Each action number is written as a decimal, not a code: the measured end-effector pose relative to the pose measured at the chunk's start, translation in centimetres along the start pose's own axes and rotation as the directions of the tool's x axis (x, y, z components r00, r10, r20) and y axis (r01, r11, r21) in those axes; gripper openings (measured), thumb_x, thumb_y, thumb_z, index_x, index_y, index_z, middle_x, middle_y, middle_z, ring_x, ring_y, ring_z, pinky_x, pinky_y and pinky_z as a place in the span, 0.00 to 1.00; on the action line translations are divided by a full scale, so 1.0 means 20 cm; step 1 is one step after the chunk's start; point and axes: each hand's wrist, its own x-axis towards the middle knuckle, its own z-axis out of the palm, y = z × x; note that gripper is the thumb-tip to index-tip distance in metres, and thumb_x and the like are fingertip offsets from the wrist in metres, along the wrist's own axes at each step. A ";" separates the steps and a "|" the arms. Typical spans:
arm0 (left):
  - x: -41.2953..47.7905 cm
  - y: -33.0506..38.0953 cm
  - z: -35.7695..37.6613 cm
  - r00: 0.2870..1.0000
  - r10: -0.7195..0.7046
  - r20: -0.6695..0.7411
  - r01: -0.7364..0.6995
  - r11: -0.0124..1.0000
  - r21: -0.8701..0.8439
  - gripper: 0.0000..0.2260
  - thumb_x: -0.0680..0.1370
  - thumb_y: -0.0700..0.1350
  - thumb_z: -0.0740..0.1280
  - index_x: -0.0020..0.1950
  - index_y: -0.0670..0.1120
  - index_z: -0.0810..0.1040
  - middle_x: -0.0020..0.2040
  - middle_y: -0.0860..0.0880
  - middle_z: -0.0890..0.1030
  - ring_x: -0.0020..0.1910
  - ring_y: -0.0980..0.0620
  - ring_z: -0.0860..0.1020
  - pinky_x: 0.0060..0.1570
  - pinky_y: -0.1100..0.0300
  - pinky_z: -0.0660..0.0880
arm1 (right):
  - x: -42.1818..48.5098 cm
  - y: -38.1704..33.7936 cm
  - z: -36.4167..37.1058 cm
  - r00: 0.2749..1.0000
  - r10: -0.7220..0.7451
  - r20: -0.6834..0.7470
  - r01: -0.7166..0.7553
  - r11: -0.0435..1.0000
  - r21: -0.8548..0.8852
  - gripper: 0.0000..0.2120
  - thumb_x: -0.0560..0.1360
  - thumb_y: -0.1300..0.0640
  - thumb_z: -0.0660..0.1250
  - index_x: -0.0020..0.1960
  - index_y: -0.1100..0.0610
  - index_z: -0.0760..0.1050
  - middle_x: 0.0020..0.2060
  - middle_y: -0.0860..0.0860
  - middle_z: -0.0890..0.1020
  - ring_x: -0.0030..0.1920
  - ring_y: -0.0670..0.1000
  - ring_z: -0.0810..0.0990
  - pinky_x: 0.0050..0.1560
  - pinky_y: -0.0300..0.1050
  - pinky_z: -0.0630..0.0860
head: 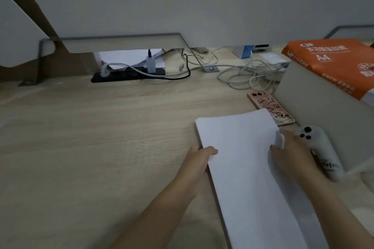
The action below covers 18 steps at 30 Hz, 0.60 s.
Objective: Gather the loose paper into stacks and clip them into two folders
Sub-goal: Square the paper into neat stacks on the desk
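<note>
Paper stack (249,168) lies flat on the wooden desk (101,137), long side running away from the person, gripped at both long edges. Left hand (199,162) pinches the left edge, with the thumb on top and the fingers tucked under. Right hand (291,157) has its fingers curled over the right edge and lifts the corners of a few top sheets.

Just right of the right-hand grip, touching the wrist side, is a white controller (319,147) with black buttons. It has dark lettering on the handle, too blurred to read. Just beyond the grip, at the stack's far right corner, lies a phone (271,109) in a pink cartoon case. "Hello" is readable in a speech bubble, and the stack's corner overlaps the phone. A grey box (315,103) stands right of both and walls off that side. On it sits an orange paper ream (332,60) marked "A4", the other print illegible.

Well beyond the grip there's a tangle of pale cables (249,75) and a blue-and-white box (243,51). Far left of that a black power strip (121,77) carries a white charger (150,64), with white sheets (129,57) behind it.
</note>
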 end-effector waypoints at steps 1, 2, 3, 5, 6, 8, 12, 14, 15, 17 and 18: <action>0.01 0.01 -0.01 1.000 -0.007 -0.002 0.007 1.000 0.001 0.23 0.67 0.47 0.67 0.61 0.44 0.74 0.57 0.47 0.81 0.57 0.49 0.78 0.62 0.52 0.73 | -0.01 0.00 0.00 1.000 0.001 0.008 -0.001 1.000 0.000 0.19 0.74 0.61 0.62 0.63 0.64 0.67 0.57 0.67 0.75 0.58 0.65 0.72 0.54 0.55 0.71; 0.02 0.01 -0.01 1.000 -0.004 -0.009 0.005 1.000 0.016 0.23 0.67 0.47 0.67 0.61 0.43 0.75 0.56 0.47 0.82 0.56 0.48 0.79 0.60 0.53 0.74 | -0.02 -0.01 0.00 1.000 0.004 0.019 -0.004 1.000 0.006 0.19 0.74 0.61 0.62 0.64 0.64 0.67 0.58 0.67 0.74 0.58 0.66 0.72 0.55 0.55 0.71; 0.04 0.01 -0.02 1.000 -0.014 -0.020 0.014 0.999 0.033 0.24 0.65 0.48 0.67 0.60 0.43 0.76 0.55 0.46 0.82 0.55 0.48 0.79 0.58 0.53 0.74 | -0.03 -0.02 0.00 1.000 0.005 0.029 -0.005 1.000 0.012 0.20 0.74 0.60 0.62 0.65 0.63 0.66 0.58 0.66 0.74 0.59 0.65 0.71 0.56 0.54 0.70; 0.07 -0.01 -0.04 0.997 -0.015 -0.071 0.021 0.996 0.089 0.30 0.60 0.51 0.68 0.61 0.44 0.75 0.58 0.46 0.80 0.55 0.47 0.79 0.56 0.52 0.75 | -0.05 -0.04 0.01 0.999 -0.011 0.047 0.009 0.999 0.032 0.22 0.74 0.60 0.62 0.67 0.61 0.65 0.59 0.64 0.74 0.60 0.64 0.71 0.57 0.52 0.69; 0.08 -0.02 -0.04 0.994 0.015 -0.111 0.000 0.991 0.135 0.33 0.57 0.53 0.68 0.61 0.45 0.74 0.60 0.47 0.78 0.57 0.47 0.78 0.57 0.51 0.76 | -0.06 -0.05 0.01 0.998 -0.020 0.058 0.018 0.999 0.043 0.23 0.74 0.60 0.62 0.68 0.60 0.65 0.59 0.64 0.74 0.60 0.64 0.71 0.57 0.51 0.69; 0.10 -0.03 -0.06 0.976 0.073 -0.203 -0.027 0.975 0.221 0.34 0.55 0.55 0.66 0.59 0.46 0.72 0.64 0.46 0.73 0.62 0.45 0.74 0.60 0.45 0.74 | -0.09 -0.08 0.03 0.996 -0.031 0.082 0.026 0.998 0.063 0.24 0.74 0.59 0.62 0.69 0.58 0.63 0.60 0.63 0.74 0.59 0.63 0.71 0.58 0.51 0.67; 0.09 -0.01 -0.17 0.902 0.252 -0.351 -0.072 0.889 0.453 0.18 0.72 0.45 0.65 0.60 0.42 0.69 0.66 0.45 0.64 0.68 0.45 0.62 0.67 0.51 0.63 | -0.13 -0.17 0.07 0.988 -0.049 0.146 0.022 0.983 0.180 0.25 0.74 0.59 0.63 0.70 0.56 0.63 0.63 0.61 0.72 0.63 0.61 0.70 0.60 0.48 0.66; 0.09 -0.01 -0.27 0.891 0.280 -0.357 -0.129 0.910 0.393 0.16 0.72 0.44 0.65 0.59 0.42 0.70 0.65 0.44 0.67 0.65 0.43 0.68 0.65 0.48 0.68 | -0.15 -0.24 0.10 0.981 -0.065 0.183 0.007 0.955 0.297 0.24 0.74 0.60 0.63 0.70 0.55 0.64 0.65 0.58 0.72 0.64 0.59 0.71 0.61 0.47 0.67; 0.07 0.01 -0.32 0.899 0.266 -0.349 -0.163 0.940 0.298 0.14 0.71 0.44 0.66 0.56 0.45 0.71 0.63 0.43 0.71 0.61 0.42 0.73 0.60 0.46 0.72 | -0.17 -0.28 0.11 0.978 -0.075 0.197 -0.002 0.932 0.364 0.24 0.74 0.60 0.63 0.69 0.55 0.65 0.65 0.57 0.73 0.64 0.57 0.71 0.62 0.47 0.67; 0.04 0.02 -0.45 0.916 0.212 -0.339 -0.183 0.976 0.117 0.12 0.71 0.42 0.66 0.54 0.46 0.70 0.57 0.42 0.77 0.50 0.43 0.79 0.48 0.49 0.77 | -0.20 -0.36 0.15 0.970 -0.088 0.227 -0.036 0.871 0.490 0.23 0.75 0.62 0.63 0.69 0.56 0.66 0.64 0.55 0.74 0.63 0.54 0.73 0.63 0.48 0.70; 0.03 0.02 -0.52 0.925 0.177 -0.338 -0.172 0.984 0.046 0.14 0.72 0.41 0.66 0.56 0.44 0.70 0.56 0.41 0.78 0.47 0.44 0.79 0.44 0.51 0.76 | -0.22 -0.40 0.16 0.965 -0.088 0.249 -0.066 0.833 0.549 0.22 0.75 0.63 0.62 0.68 0.56 0.67 0.62 0.53 0.75 0.60 0.53 0.74 0.61 0.48 0.71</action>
